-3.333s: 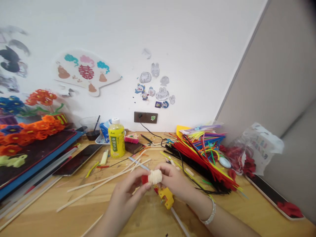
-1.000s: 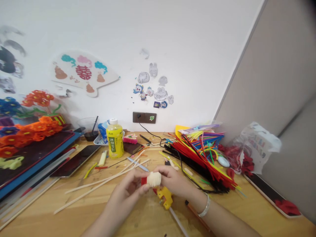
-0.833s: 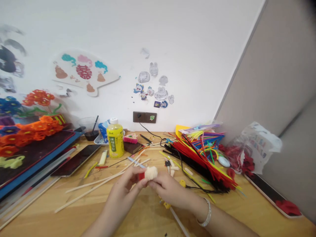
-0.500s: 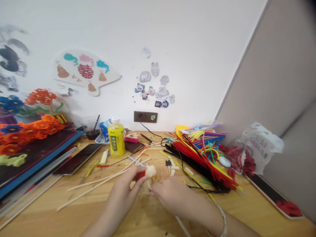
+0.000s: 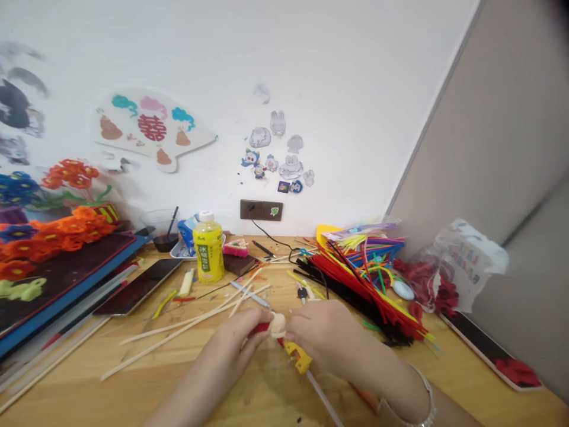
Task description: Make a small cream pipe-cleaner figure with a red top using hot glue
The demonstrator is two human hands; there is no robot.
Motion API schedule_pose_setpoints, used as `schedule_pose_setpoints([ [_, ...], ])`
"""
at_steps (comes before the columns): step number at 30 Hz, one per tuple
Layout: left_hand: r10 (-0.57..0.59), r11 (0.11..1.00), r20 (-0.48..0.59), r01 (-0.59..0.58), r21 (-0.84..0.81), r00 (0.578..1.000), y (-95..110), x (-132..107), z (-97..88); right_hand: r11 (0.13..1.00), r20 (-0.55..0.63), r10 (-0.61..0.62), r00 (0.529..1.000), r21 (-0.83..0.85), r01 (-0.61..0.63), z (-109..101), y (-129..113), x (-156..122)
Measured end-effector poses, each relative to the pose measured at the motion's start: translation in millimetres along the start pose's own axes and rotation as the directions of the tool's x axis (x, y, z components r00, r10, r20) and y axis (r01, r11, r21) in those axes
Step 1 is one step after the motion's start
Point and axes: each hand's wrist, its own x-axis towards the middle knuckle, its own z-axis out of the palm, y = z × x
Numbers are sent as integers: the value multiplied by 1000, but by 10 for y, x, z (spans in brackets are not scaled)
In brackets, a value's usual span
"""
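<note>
Between my hands is a small red and cream fuzzy craft piece [image 5: 278, 325], its cream part wound into a rounded bundle. My left hand [image 5: 242, 335] pinches the red end between thumb and fingers. From the other side, my right hand [image 5: 326, 332] has its fingers closed against the cream strip; the fingertips are partly hidden. Just below the right hand is a yellow tool that looks like a hot glue gun [image 5: 299, 357], with a translucent stick [image 5: 324, 397] running from it toward the front edge. The right hand covers much of this tool.
A yellow drink bottle [image 5: 208, 248], a dark tablet [image 5: 138, 287] and pale sticks [image 5: 178, 327] lie left of my hands. Pipe cleaners [image 5: 364, 279] are heaped at right, near a bag of red pieces [image 5: 457, 267]. A key [image 5: 303, 293] lies behind my right hand.
My right hand has moved up and right, uncovering more of the yellow tool. The cream bundle has shifted slightly right and down, and its loose strip no longer hangs in view.
</note>
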Motion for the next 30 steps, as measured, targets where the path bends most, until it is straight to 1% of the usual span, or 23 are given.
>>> schedule_pose_setpoints([
  [6,-27,1000,103,26,9,994,61,9,-22,998,20,-9,1000,57,8,-112,87,25],
  [9,-14,999,141,19,-35,990,40,-10,-22,979,28,42,999,199,-47,-137,142,52],
  [11,-9,997,162,20,-68,987,11,-28,-17,937,38,77,996,339,-85,-130,195,61],
  [13,-7,994,179,27,-110,984,-13,-39,-13,863,50,90,995,495,-103,-104,255,67],
  [16,-8,980,183,44,-196,983,-32,-37,-15,689,88,115,989,711,-143,-30,337,83],
  [17,-14,973,176,54,-224,984,-38,-35,-16,620,107,127,986,768,-163,5,356,91],
  [19,-37,957,161,81,-278,986,-60,-32,-12,451,152,155,976,868,-207,91,375,112],
  [21,-55,935,139,100,-340,989,-97,-33,3,280,196,171,966,930,-238,191,371,137],
  [22,-57,921,121,99,-378,991,-118,-34,15,228,209,176,962,942,-246,243,361,149],
  [23,-62,904,100,98,-416,993,-138,-34,28,197,214,186,959,948,-250,294,347,161],
  [26,-100,835,30,100,-541,995,-169,-21,60,153,208,233,950,957,-247,429,284,188],
  [30,-167,720,-38,95,-687,985,-135,26,70,104,196,291,936,966,-235,566,168,206],
])
